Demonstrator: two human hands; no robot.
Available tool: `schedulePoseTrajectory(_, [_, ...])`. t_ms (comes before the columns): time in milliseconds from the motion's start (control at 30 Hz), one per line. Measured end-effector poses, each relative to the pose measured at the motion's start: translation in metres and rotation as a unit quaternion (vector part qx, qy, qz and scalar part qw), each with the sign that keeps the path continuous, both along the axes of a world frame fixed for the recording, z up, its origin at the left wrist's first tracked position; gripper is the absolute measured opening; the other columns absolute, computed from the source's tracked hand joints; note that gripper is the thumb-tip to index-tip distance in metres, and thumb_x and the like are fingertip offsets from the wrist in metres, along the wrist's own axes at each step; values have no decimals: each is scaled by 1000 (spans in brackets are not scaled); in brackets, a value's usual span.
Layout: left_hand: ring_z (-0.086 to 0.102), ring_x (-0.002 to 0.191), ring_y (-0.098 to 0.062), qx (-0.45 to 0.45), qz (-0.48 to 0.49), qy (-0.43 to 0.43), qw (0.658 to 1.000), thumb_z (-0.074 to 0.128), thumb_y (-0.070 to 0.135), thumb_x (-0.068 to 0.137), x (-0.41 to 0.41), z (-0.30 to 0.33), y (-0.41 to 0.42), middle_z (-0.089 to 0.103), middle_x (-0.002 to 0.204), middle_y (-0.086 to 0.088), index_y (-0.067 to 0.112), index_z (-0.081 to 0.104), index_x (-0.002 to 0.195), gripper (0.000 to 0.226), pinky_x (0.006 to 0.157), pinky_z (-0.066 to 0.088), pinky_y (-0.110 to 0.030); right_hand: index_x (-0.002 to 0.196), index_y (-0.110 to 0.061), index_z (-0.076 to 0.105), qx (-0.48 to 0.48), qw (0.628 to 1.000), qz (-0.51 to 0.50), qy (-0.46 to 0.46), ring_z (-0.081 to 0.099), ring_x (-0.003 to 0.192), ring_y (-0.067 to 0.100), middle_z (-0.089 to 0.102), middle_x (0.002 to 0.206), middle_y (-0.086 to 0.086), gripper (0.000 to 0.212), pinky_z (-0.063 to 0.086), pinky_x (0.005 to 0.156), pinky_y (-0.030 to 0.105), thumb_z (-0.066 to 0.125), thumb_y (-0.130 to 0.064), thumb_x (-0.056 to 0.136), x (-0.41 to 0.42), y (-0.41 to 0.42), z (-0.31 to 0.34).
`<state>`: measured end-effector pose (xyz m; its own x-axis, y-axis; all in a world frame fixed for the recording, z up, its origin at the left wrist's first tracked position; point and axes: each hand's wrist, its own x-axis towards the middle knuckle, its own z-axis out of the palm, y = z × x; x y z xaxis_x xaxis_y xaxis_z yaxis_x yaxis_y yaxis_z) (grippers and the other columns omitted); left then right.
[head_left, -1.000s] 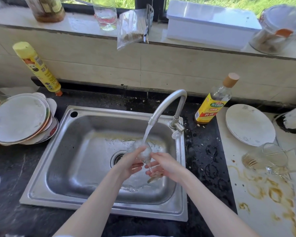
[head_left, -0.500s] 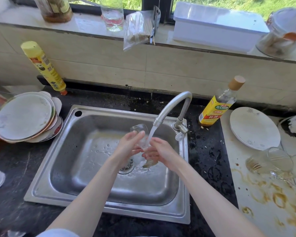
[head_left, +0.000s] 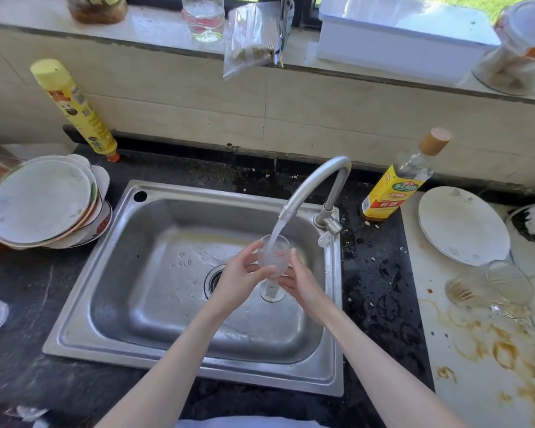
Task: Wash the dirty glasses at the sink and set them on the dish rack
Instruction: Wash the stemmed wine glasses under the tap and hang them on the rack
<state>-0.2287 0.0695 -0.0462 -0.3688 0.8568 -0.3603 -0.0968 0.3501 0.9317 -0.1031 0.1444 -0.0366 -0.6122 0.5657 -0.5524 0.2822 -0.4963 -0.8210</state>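
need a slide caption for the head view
Both hands hold a stemmed glass upright under the running tap above the sink.

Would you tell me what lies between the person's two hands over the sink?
In the head view, the stemmed glass stands between the left hand and right hand.

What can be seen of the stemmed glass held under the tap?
The stemmed glass is clear, with a rounded bowl, short stem and round foot. It stands roughly upright over the sink, mouth up, directly beneath the faucet spout; running water pours into the bowl, which looks frothy inside. The left hand wraps the bowl from one side, and the right hand cups the bowl and stem from the other.
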Motion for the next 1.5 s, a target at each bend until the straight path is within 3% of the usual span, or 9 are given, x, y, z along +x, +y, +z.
schedulePoseTrajectory(200, [66, 91, -16, 13, -3, 53, 999, 60, 18, 89, 5, 6, -1, 68, 107, 0, 26, 43, 137, 51, 72, 48, -15, 124, -19, 57, 15, 1000, 13, 19, 66, 80, 9, 69, 102, 3, 60, 51, 75, 17, 29, -59, 89, -8, -5, -3])
schedulePoseTrajectory(333, [58, 101, -24, -19, -50, 156, 986, 44, 46, 93, 13, 4, 2, 64, 103, 8, 48, 26, 138, 49, 92, 47, -37, 95, -23, 71, -43, 993, -98, 50, 41, 52, 9, 51, 67, 2, 72, 33, 48, 20, 22, -74, 81, -19, -12, -4])
schedulePoseTrajectory(433, [64, 89, -6, 0, -47, 88, 995, 45, 48, 91, 20, 11, 9, 54, 124, -1, 28, 14, 145, 65, 78, 51, -18, 77, -21, 72, -95, 990, -100, 36, 29, 40, 9, 45, 55, 3, 84, 21, 40, 19, 7, -73, 86, -23, -13, 1])
schedulePoseTrajectory(633, [62, 93, -19, -3, 172, 16, 985, 56, 41, 89, 29, 21, 23, 62, 95, 2, 23, 54, 102, 22, 77, 50, -30, 54, -18, 54, -108, 994, -10, -23, 23, 32, 8, 31, 39, -4, 81, 16, 37, 16, 4, -74, 85, -18, -12, 15])
schedulePoseTrajectory(833, [60, 79, -18, -32, 219, -54, 974, 36, 62, 87, 31, 18, 25, 61, 92, -7, 10, 55, 103, 57, 67, 46, -30, 112, -17, 58, 33, 999, -5, -12, 30, 42, 2, 42, 50, -15, 51, 24, 43, 17, 23, -52, 98, -22, -26, 14])
schedulePoseTrajectory(1033, [57, 97, -18, 9, 169, -59, 984, 40, 38, 97, 33, 22, 22, 59, 109, -7, 20, 51, 106, 23, 77, 46, -26, 36, -22, 40, -34, 993, -10, -108, 19, 34, 8, 26, 43, -4, 80, 14, 38, 16, 3, -76, 82, -21, -13, 9])
schedulePoseTrajectory(1167, [59, 88, -18, 2, 170, -71, 983, 37, 35, 99, 31, 20, 19, 61, 108, -9, 21, 52, 109, 23, 70, 47, -27, 54, -24, 51, 15, 994, 4, -109, 27, 40, 9, 36, 36, -9, 71, 21, 40, 20, 7, -65, 91, -20, -9, 10])
schedulePoseTrajectory(1333, [51, 105, 10, 64, 84, 148, 983, 45, 20, 97, 13, 14, 8, 54, 121, 9, 34, 62, 95, 22, 86, 39, -7, 90, -19, 63, 33, 997, -44, -56, 31, 45, 5, 46, 50, -9, 58, 22, 44, 19, 17, -55, 98, -14, 2, 2])
schedulePoseTrajectory(1500, [53, 82, 1, 142, -117, 341, 922, 55, 12, 84, -5, 27, 10, 63, 89, 9, 9, 68, 97, 19, 76, 45, -21, 84, -10, 66, 40, 998, -17, -46, 41, 45, 6, 56, 55, -1, 69, 25, 45, 20, 14, -54, 98, -12, 23, -2])
